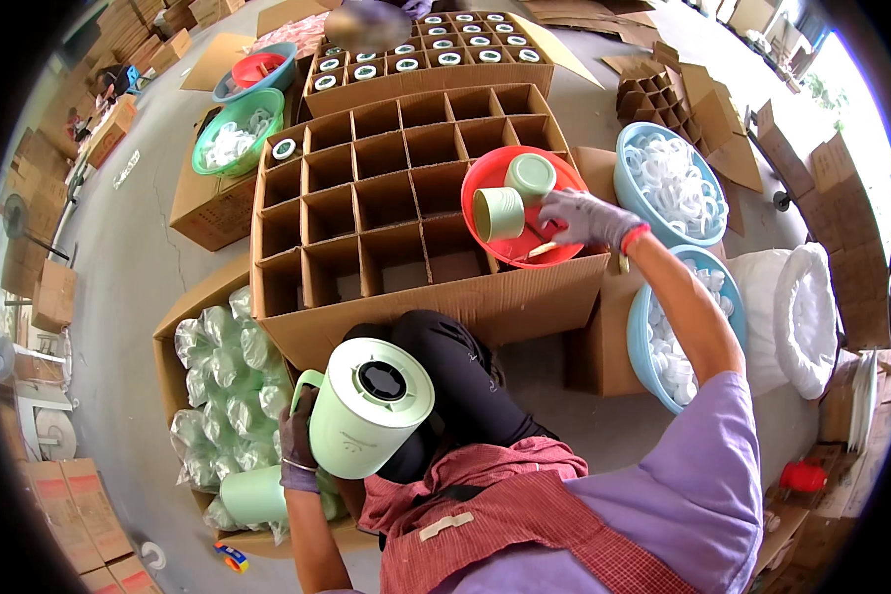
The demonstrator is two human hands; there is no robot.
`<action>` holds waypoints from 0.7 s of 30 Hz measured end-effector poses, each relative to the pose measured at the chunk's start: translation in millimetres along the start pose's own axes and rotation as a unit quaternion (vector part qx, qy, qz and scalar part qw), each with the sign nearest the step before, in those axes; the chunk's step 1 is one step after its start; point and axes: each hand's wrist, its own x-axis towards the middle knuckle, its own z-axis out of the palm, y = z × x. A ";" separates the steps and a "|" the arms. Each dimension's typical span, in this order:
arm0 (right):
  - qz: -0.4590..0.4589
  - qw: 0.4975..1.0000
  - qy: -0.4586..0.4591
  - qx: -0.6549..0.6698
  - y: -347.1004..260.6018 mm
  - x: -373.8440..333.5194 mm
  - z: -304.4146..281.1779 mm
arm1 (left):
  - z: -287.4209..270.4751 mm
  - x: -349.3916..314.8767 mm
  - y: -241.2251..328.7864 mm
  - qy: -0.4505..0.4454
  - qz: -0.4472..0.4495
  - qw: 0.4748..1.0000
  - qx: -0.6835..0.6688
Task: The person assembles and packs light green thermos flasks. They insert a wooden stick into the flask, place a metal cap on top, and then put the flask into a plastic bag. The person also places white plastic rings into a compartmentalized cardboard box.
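Left of the left hand [298, 441], plastic-wrapped green items [228, 371] blur together, their shapes unclear. That gloved hand grasps a pale green jug [366, 431] just to its right, which hides most of its fingers. Two green cups [499, 214] sit in a red bowl [483, 172], just left of the right hand [582, 218]; whether its bent fingers grip anything I cannot tell. Below that hand, the forearm [688, 307] partly covers a blue basin [645, 368].

Wears lavender short-sleeved shirt [663, 475], red checked apron [525, 515] with pale label [447, 526], black trousers [470, 396]; left hand [298, 436], right hand [586, 217] greyish-gloved; red wristband [635, 237] on right.
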 end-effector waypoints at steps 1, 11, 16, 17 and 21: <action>-0.009 0.997 -0.007 -0.073 -6.4 -1.6 6.7 | 2.7 -0.9 1.1 0.054 0.032 0.998 0.005; 0.084 0.952 0.070 -0.287 -20.0 37.3 3.4 | -16.3 24.9 36.1 -0.043 -0.108 0.967 -0.226; 0.136 0.938 0.162 -0.274 -33.0 20.8 8.9 | 4.3 -1.4 -3.7 0.020 0.027 0.999 -0.013; 0.156 0.957 0.103 -0.223 -32.2 14.5 10.3 | 9.7 -6.0 -11.3 0.012 0.000 0.999 -0.038; 0.097 0.976 0.020 -0.193 -21.1 -2.7 27.2 | 21.2 -12.1 -30.2 0.000 -0.059 0.992 -0.113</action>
